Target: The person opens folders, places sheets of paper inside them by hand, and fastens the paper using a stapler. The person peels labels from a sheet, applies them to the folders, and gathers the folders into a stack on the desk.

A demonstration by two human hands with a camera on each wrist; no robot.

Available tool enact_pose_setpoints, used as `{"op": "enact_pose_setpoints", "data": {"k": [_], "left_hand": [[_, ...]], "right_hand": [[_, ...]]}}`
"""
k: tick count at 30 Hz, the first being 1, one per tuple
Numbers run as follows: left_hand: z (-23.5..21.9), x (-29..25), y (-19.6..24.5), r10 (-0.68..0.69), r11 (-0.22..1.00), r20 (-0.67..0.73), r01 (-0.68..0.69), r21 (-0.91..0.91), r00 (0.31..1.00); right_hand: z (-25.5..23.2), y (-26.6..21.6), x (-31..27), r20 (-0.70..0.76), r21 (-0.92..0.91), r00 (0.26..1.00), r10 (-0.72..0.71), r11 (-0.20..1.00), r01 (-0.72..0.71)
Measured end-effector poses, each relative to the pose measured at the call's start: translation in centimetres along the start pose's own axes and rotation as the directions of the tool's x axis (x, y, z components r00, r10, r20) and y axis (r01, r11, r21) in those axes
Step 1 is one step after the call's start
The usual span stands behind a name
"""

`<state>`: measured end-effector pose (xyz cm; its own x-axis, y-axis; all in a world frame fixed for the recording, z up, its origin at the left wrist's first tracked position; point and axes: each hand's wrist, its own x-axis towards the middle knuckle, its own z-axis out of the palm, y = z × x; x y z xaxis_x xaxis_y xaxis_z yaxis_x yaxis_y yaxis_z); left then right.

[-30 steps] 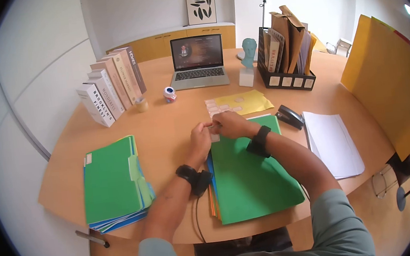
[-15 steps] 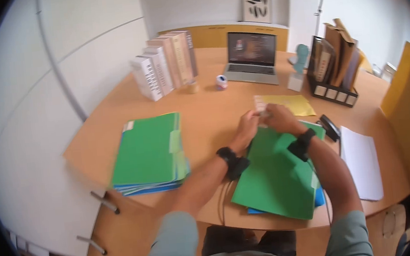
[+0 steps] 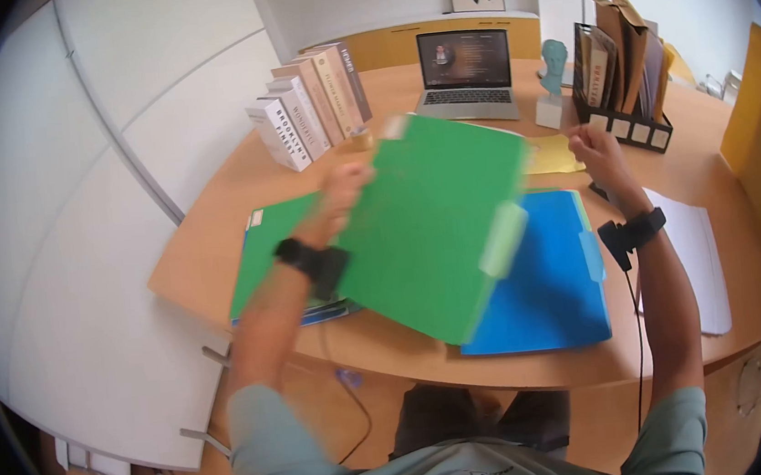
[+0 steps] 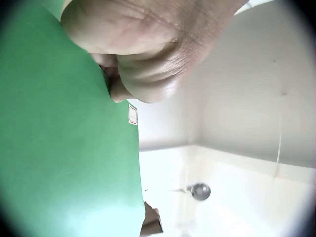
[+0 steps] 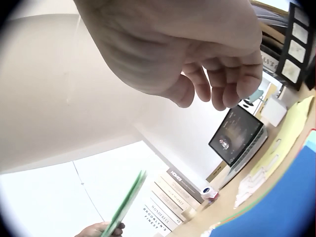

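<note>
Your left hand [image 3: 346, 193] grips the big green cardboard folder [image 3: 439, 223] by its edge; it's lifted, not yet set down. Flat blue folder [image 3: 545, 286] remains on the desk [image 3: 390, 335]. Right hand [image 3: 600, 157] released, loosely curled, empty.

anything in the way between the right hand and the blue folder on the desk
Nothing visible stands between the right hand and the uncovered right part of the blue folder. In the head view, the green folder held by the left hand hides some of its left side.
</note>
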<state>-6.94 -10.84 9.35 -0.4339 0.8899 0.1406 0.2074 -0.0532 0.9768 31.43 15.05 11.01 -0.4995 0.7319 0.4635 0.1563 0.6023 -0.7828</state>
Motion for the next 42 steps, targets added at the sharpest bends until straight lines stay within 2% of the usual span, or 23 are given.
{"op": "enact_pose_setpoints", "data": {"k": [2, 3, 5, 8, 11, 14, 17, 19, 20, 22, 23, 25, 26, 27, 28, 29, 30, 32, 35, 37, 38, 41, 42], "left_hand": [[-6.3, -2.5, 0.1, 0.007, 0.996, -0.162, -0.022, -0.089, 0.987], [-10.5, -3.5, -0.3, -0.020, 0.999, -0.234, 0.012, -0.035, 0.972], [-16.1, -5.7, -1.3, -0.136, 0.988, -0.454, 0.155, 0.004, 0.880], [-23.9, -8.7, -5.3, -0.174, 0.961, -0.692, 0.273, 0.035, 0.701], [-25.2, -11.0, -6.0, -0.057, 0.777, -0.791, 0.524, 0.348, 0.609], [-27.3, -11.8, -8.3, 0.030, 0.607, -0.706, 0.548, 0.575, 0.708], [-28.0, -11.4, -9.2, -0.019, 0.548, -0.666, 0.565, 0.617, 0.746], [-28.9, -11.1, -9.7, 0.090, 0.340, -0.630, 0.571, 0.748, 0.771], [-27.8, -10.1, -10.0, 0.139, 0.232, -0.593, 0.556, 0.798, 0.793], [-24.4, -7.8, -9.2, 0.324, 0.396, -0.506, 0.371, 0.840, 0.800], [-22.1, -6.3, -8.6, 0.415, 0.464, -0.474, 0.267, 0.845, 0.777], [-18.5, -1.3, -8.5, 0.261, 0.701, -0.437, 0.142, 0.699, 0.861], [-13.8, 0.0, -7.2, 0.168, 0.873, -0.404, 0.055, 0.484, 0.899], [-7.7, 0.8, -5.5, 0.087, 0.975, -0.343, -0.008, 0.223, 0.935], [-3.2, 1.8, -4.7, 0.052, 0.993, -0.204, -0.029, 0.114, 0.978], [0.8, 2.7, -4.0, 0.092, 0.995, -0.077, -0.088, 0.052, 0.993], [4.3, 3.5, -3.5, 0.142, 0.990, 0.049, -0.141, -0.018, 0.989], [10.3, 4.9, -3.2, 0.217, 0.945, 0.200, -0.153, -0.290, 0.955], [14.9, 7.0, -4.9, 0.239, 0.953, 0.281, -0.168, -0.251, 0.930], [16.5, 7.4, -6.1, 0.166, 0.963, 0.293, -0.092, -0.252, 0.942], [16.9, 7.5, -6.6, 0.124, 0.967, 0.299, -0.049, -0.249, 0.946], [17.3, 7.5, -7.4, 0.109, 0.978, 0.285, -0.050, -0.204, 0.952], [17.2, 7.7, -7.6, 0.092, 0.970, 0.283, -0.022, -0.242, 0.955]], "right_hand": [[-0.9, 1.7, -2.6, 0.071, 0.085, 0.983, 0.168, 0.981, -0.174], [-1.2, 2.4, -3.9, 0.114, 0.124, 0.963, 0.245, 0.958, -0.258], [-1.4, 3.6, -6.1, 0.148, 0.163, 0.930, 0.337, 0.919, -0.359], [-1.4, 6.8, -7.2, 0.205, 0.238, 0.893, 0.401, 0.864, -0.443], [-1.5, 7.9, -7.7, 0.225, 0.266, 0.889, 0.398, 0.853, -0.449], [-1.6, 7.5, -7.8, 0.204, 0.276, 0.892, 0.403, 0.851, -0.447], [-1.7, 7.3, -8.1, 0.209, 0.294, 0.888, 0.411, 0.839, -0.457], [-1.7, 7.7, -8.2, 0.202, 0.312, 0.891, 0.406, 0.836, -0.452], [-1.8, 7.7, -8.2, 0.202, 0.286, 0.893, 0.401, 0.848, -0.446], [-2.0, 8.1, -8.0, 0.207, 0.289, 0.895, 0.395, 0.849, -0.442], [-2.1, 8.0, -7.9, 0.222, 0.298, 0.893, 0.392, 0.844, -0.445], [-2.6, 5.6, -8.2, 0.229, 0.382, 0.870, 0.437, 0.782, -0.493], [-2.8, 6.0, -8.1, 0.257, 0.400, 0.861, 0.439, 0.763, -0.508], [-3.1, 5.5, -8.2, 0.272, 0.415, 0.850, 0.451, 0.742, -0.526], [-3.3, 4.5, -8.3, 0.288, 0.432, 0.840, 0.459, 0.721, -0.542], [-3.4, 3.9, -8.4, 0.303, 0.449, 0.831, 0.467, 0.699, -0.557], [-3.7, 3.7, -8.5, 0.344, 0.424, 0.825, 0.449, 0.709, -0.563], [-3.8, 2.8, -8.8, 0.344, 0.426, 0.829, 0.441, 0.713, -0.557], [-3.6, 1.4, -9.1, 0.342, 0.399, 0.829, 0.442, 0.730, -0.554], [-3.4, 1.3, -9.1, 0.371, 0.398, 0.817, 0.441, 0.720, -0.569], [-3.2, 1.0, -9.1, 0.361, 0.397, 0.807, 0.468, 0.705, -0.587], [-2.4, 1.3, -9.0, 0.320, 0.448, 0.800, 0.508, 0.663, -0.600], [-2.1, 1.3, -9.1, 0.302, 0.491, 0.798, 0.522, 0.633, -0.599]]}}
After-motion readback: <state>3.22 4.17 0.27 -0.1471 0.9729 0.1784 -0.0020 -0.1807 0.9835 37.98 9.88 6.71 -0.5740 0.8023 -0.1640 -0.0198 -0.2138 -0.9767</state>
